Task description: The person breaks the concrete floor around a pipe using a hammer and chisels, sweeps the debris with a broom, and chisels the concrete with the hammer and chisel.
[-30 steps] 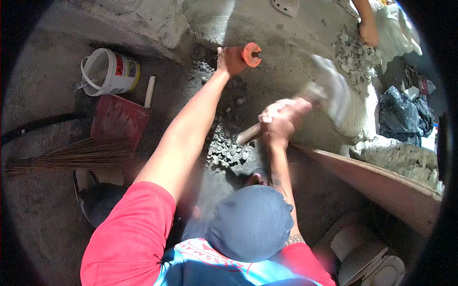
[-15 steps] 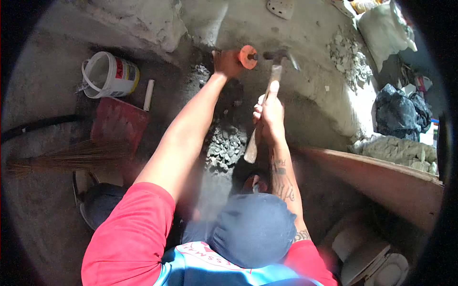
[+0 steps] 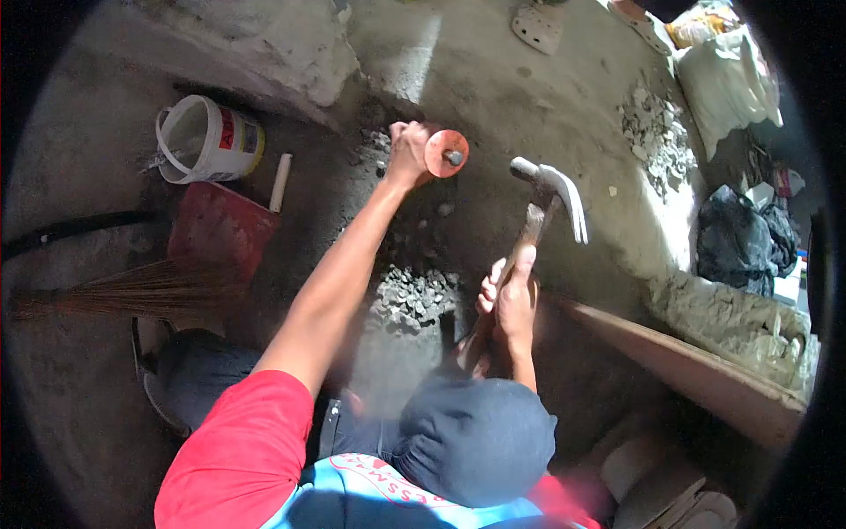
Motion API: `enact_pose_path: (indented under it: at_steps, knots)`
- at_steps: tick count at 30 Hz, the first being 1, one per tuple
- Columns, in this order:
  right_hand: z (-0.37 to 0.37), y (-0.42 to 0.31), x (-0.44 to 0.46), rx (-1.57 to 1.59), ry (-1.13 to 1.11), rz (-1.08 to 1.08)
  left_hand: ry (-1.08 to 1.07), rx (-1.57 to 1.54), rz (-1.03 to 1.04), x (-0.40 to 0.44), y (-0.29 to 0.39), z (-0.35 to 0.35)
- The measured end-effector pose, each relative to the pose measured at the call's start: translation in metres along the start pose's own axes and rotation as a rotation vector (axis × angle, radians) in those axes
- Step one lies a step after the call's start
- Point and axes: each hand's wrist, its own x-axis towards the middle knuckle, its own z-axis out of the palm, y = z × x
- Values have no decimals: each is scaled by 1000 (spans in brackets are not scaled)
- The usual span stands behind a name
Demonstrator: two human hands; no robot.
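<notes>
My left hand (image 3: 407,160) is closed around a chisel (image 3: 447,154) with a round orange hand guard. The metal striking end pokes out of the guard's middle, while the blade is hidden below. In my right hand (image 3: 515,300) is a claw hammer (image 3: 534,220), gripped by its worn wooden handle. The hammer's head is to the right of the guard and apart from it, with the claw pointing right. Broken rubble (image 3: 414,298) lies on the floor between my forearms.
To the left are a white bucket (image 3: 189,141), a red dustpan (image 3: 220,231) and a stick broom (image 3: 132,295). A wooden board (image 3: 687,361) runs along the right. Beyond it sit a black plastic bag (image 3: 736,238), a white sack (image 3: 727,84) and more rubble (image 3: 656,132).
The hammer has drawn back from beside the chisel, toward me and to the right. My left hand keeps its grip on the chisel and appears slightly lower in view.
</notes>
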Motion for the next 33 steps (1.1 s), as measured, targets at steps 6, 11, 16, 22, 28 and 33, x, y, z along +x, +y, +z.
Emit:
enact_pose_path:
  at_steps: [6, 11, 16, 22, 28, 33]
  knots:
    - [14, 14, 13, 175, -27, -53, 35, 2, 25, 21, 36, 4]
    - [29, 7, 13, 194, -7, -118, 270, -231, 43, 68, 46, -20]
    - [28, 10, 26, 257, -71, -138, -60, -120, -82, 63, 28, -17]
    - [31, 18, 32, 214, -49, -150, -67, -190, -58, 57, 21, -12]
    - [31, 17, 33, 250, -73, -148, 83, -14, 114, 49, -7, 2]
    - [44, -6, 42, 52, -101, -357, 339, -229, 166, 50, 8, -24]
